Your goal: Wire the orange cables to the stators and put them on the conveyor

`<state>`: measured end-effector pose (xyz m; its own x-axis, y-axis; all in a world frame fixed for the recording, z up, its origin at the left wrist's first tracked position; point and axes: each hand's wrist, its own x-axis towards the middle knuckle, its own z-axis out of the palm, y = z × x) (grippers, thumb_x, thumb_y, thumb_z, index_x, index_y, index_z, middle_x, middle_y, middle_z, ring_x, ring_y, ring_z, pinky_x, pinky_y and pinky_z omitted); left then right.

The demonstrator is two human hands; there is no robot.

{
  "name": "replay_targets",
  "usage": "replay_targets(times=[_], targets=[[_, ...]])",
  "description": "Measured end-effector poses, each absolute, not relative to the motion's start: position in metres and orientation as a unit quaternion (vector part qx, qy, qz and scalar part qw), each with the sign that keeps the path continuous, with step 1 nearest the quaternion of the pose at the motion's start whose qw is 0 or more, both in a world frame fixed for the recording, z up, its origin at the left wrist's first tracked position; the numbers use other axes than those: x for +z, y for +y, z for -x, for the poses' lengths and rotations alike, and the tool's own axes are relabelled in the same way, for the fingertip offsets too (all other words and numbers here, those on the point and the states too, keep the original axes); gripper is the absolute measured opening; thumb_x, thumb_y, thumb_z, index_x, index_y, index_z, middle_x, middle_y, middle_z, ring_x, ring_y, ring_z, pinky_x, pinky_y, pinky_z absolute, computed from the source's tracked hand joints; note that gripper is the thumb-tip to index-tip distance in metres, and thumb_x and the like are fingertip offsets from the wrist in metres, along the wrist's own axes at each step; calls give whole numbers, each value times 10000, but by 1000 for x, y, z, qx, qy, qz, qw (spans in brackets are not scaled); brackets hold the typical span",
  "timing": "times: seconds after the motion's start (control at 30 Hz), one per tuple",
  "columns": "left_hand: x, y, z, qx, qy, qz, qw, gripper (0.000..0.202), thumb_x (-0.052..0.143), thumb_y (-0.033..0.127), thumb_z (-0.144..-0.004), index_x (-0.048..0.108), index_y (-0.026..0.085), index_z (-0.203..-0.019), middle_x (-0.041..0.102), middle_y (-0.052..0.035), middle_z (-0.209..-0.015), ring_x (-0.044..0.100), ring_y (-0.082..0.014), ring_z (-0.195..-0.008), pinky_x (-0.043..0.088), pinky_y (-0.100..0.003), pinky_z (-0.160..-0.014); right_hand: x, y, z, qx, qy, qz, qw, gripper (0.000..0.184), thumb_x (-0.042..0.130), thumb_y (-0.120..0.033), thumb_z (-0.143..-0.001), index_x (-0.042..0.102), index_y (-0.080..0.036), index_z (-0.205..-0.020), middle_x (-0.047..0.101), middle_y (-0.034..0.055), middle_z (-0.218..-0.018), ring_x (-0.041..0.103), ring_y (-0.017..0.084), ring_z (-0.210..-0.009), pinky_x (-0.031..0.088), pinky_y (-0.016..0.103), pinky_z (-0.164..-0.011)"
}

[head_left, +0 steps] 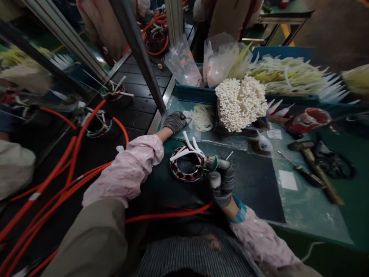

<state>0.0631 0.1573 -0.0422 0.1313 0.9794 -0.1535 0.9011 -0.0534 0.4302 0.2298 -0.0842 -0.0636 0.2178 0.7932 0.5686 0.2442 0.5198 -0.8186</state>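
A ring-shaped motor stator (188, 177) lies on the dark mat, with red and black windings around its rim. Several white sleeves (188, 148) stick up from it. At its right side is my right hand (223, 181) in a grey glove, fingers bent; a green band (215, 163) shows at a finger. What these fingers grip is hidden, though a thin rod (230, 155) pokes out beyond them. My left hand (176, 122), also gloved, rests farther back with its fingers curled together, at the edge of a pile of pale curved strips (202, 117). I cannot make out what it holds.
A box holds a bundle of white-tipped sticks (241, 102). Behind stands a blue tray (198, 93) with plastic bags and pale strips. A hammer (317, 169), a screwdriver (308, 174) and a white bottle (264, 142) lie right. Orange hoses (72, 154) and other stators are left.
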Motion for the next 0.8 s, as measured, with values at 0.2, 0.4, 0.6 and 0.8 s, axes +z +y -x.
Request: replay_targets(times=[0.2, 0.4, 0.6, 0.8], targets=[[-42, 162, -76, 104, 656, -708, 239, 272, 888, 342, -720, 790, 161, -898, 786, -98, -1123, 719, -316, -1157, 536, -376, -1093, -57, -80, -228, 201, -602, 437, 637, 178, 617, -456, -1037, 663, -314, -1136, 767, 30, -981, 782, 250, -931, 670, 443, -843], [-22, 148, -56, 213, 620, -686, 315, 137, 736, 273, -904, 717, 139, -926, 785, -76, -960, 754, -236, -956, 604, -358, -942, -52, -80, -230, 222, -579, 430, 656, 150, 653, -408, -1040, 667, -342, -1174, 763, 7, -1017, 764, 229, -946, 644, 417, -872], [16, 42, -27, 469, 509, -667, 275, 332, 361, 355, -1131, 387, 289, -1455, 728, -84, -1313, 773, -193, -1029, 631, -324, -774, -46, -79, -236, 281, -506, 481, 659, 217, 625, -511, -1049, 678, -332, -1160, 767, 20, -1072, 747, 241, -919, 630, 448, -858], [-15, -66, -21, 314, 319, -892, -63, 317, 535, 239, -1070, 654, 274, -1362, 782, -20, -967, 743, -215, -957, 519, -462, -1117, -44, -75, -246, 304, -477, 539, 624, 271, 603, -564, -1055, 697, -319, -1121, 738, 32, -983, 707, 240, -874, 608, 443, -839]])
